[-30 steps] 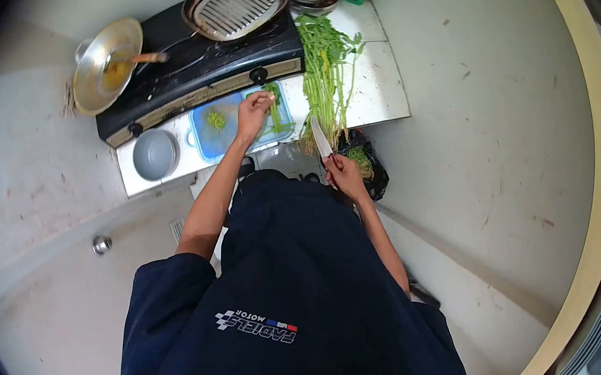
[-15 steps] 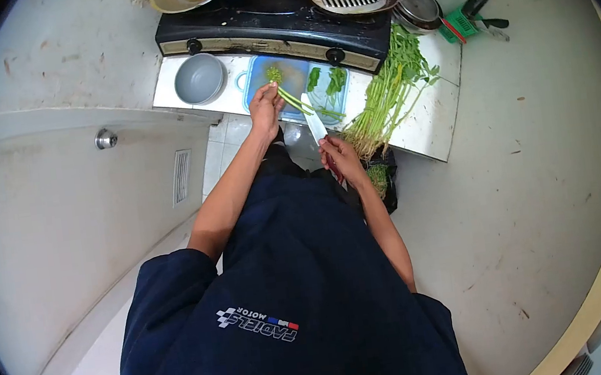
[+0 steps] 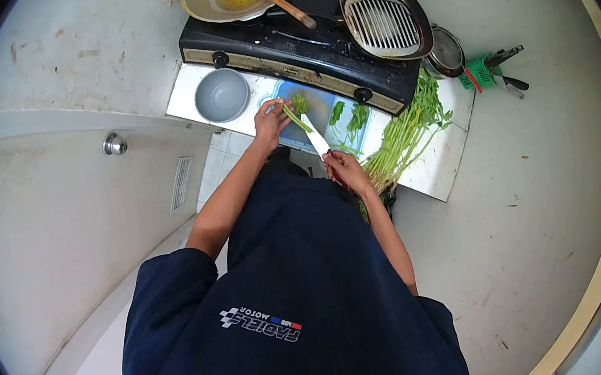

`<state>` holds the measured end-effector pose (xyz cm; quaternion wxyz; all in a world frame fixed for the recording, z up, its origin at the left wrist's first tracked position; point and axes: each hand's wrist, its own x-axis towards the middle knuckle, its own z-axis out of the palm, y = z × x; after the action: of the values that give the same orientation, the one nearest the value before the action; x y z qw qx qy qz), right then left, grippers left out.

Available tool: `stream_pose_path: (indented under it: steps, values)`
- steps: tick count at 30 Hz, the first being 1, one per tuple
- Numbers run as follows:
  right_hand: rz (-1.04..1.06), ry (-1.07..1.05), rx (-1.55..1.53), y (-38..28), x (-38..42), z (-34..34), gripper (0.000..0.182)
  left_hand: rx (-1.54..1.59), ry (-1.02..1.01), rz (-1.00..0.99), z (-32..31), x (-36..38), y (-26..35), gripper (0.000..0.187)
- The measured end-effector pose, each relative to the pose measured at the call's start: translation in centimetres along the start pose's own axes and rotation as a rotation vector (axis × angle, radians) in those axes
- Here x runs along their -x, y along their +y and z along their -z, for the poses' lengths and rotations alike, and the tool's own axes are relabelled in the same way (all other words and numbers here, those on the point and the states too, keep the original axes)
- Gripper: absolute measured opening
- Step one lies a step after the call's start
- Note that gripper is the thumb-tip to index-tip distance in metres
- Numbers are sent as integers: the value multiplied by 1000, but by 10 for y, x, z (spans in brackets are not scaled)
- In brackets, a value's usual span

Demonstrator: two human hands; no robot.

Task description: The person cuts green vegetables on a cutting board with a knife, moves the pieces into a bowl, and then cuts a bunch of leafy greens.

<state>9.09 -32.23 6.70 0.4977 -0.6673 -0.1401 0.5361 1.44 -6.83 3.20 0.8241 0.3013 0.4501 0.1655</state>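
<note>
Left hand [image 3: 271, 123]: fingers pinched shut around 1 end of the green stems [image 3: 298, 120], held over the blue cutting board [image 3: 319, 106]. Right hand [image 3: 346, 169]: fingers wrapped round the knife's handle; knife [image 3: 316, 139] blade points at the stems, contact cannot be told. Chopped greens [image 3: 299, 103] sit on board; leafy bunch [image 3: 398, 137] lies right, gray bowl [image 3: 222, 95] left.

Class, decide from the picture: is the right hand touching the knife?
Touching: the head view shows the right hand wrapped around the knife, its blade jutting out.
</note>
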Motion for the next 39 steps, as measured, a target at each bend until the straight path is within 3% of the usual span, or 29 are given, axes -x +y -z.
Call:
stream_pose_path:
  steps: [9,12,17,21,25,31,34,39]
  values:
    - [-110,41,131,-13,-23,-8,39,-276,-45,-70,25,-40,22,19]
    - [-111,104,223,-13,-23,-8,38,-451,-154,-97,38,-52,23,18]
    - [-107,217,360,-2,-26,-13,41,-963,-341,-370,36,-52,36,19]
    - [-106,315,269,2,-27,-24,43,-1248,-607,-577,28,-57,46,25]
    - [-111,342,347,-2,-24,-28,43,-1414,-738,-533,23,-56,49,24]
    - [-82,357,417,-4,-21,-32,39,-1420,-809,-820,34,-57,36,23]
    - [-75,362,456,-4,-23,-33,40,-1412,-830,-782,40,-54,38,24]
    - [34,450,693,-12,-29,-44,42,-1363,-699,-828,39,-42,37,21]
